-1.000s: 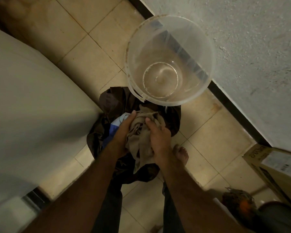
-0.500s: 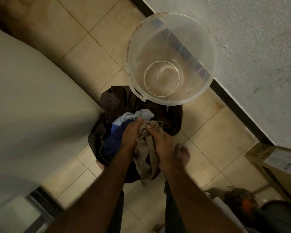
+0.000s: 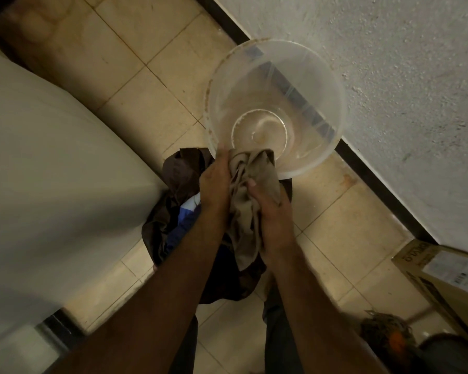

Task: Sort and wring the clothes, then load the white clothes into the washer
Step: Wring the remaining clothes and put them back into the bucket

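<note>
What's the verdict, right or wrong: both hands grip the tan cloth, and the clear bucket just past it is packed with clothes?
Wrong on one point. The head view shows that the clear bucket holds no clothes: its bare bottom is plainly visible. The rest stands: the left hand and the right hand both grip the tan cloth, with the bucket just past it.

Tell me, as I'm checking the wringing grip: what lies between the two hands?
In the head view, a bunched beige cloth lies between the left hand and right hand; both grip it, over the pile of dark clothes.
</note>
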A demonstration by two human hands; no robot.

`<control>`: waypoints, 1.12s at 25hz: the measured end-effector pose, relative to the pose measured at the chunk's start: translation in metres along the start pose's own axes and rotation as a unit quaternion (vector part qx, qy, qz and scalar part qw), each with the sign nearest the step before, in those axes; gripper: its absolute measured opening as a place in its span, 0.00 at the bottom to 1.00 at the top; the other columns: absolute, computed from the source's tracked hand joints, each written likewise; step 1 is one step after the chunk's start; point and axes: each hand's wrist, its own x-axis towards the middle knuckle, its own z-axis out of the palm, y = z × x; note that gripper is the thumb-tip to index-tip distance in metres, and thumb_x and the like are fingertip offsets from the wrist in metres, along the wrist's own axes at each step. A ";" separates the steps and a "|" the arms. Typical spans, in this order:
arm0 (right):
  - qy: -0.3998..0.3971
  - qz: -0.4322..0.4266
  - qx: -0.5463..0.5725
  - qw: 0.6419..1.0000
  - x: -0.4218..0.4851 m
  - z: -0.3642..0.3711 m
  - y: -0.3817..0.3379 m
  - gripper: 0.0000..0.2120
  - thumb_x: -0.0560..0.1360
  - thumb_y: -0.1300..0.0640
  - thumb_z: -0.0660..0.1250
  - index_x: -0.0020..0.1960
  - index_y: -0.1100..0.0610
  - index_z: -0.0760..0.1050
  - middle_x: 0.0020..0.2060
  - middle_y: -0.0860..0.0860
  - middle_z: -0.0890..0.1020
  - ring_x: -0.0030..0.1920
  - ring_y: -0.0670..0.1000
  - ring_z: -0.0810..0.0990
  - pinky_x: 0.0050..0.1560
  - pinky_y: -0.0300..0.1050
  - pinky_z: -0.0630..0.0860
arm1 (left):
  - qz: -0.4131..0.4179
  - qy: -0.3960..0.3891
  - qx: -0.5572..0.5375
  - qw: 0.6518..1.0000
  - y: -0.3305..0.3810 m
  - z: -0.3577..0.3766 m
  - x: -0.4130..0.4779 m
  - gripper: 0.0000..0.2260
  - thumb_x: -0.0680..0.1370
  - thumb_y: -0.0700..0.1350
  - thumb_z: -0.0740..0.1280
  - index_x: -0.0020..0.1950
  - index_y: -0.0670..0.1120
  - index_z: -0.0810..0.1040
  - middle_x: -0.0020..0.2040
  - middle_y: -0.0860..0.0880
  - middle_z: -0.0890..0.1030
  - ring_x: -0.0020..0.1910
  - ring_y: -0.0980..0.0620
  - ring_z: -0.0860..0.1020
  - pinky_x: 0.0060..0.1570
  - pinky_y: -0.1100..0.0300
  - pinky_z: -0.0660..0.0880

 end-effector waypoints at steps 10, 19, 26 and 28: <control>0.145 0.050 0.058 0.987 0.053 -0.003 -0.075 0.28 0.77 0.37 0.66 0.70 0.52 0.70 0.59 0.57 0.80 0.51 0.58 0.85 0.38 0.50 0.84 | 0.061 0.100 0.261 0.958 -0.058 -0.071 0.035 0.09 0.78 0.49 0.70 0.53 0.45 0.81 0.45 0.50 0.81 0.48 0.49 0.80 0.46 0.59 0.73; 0.127 0.163 -0.040 0.978 0.013 -0.016 0.024 0.07 0.81 0.48 0.66 0.50 0.51 0.76 0.51 0.58 0.84 0.48 0.55 0.85 0.44 0.48 0.85 | 0.068 -0.072 0.643 0.759 -0.124 -0.098 0.046 0.33 0.74 0.55 0.72 0.77 0.55 0.64 0.78 0.45 0.61 0.75 0.35 0.61 0.68 0.36 0.67; 0.087 0.184 -0.073 0.976 0.003 -0.023 0.037 0.07 0.80 0.47 0.67 0.48 0.50 0.77 0.48 0.57 0.85 0.47 0.56 0.84 0.50 0.53 0.84 | 0.084 -0.025 0.743 0.663 -0.139 -0.103 0.038 0.15 0.78 0.49 0.65 0.64 0.52 0.76 0.64 0.45 0.76 0.65 0.39 0.71 0.65 0.43 0.68; 0.094 0.171 -0.127 0.972 0.005 -0.024 0.044 0.10 0.81 0.47 0.66 0.49 0.54 0.79 0.43 0.57 0.83 0.43 0.53 0.81 0.52 0.54 0.83 | 0.144 -0.008 0.645 0.750 -0.146 -0.102 0.028 0.12 0.78 0.47 0.63 0.60 0.47 0.78 0.59 0.43 0.77 0.58 0.38 0.75 0.56 0.46 0.71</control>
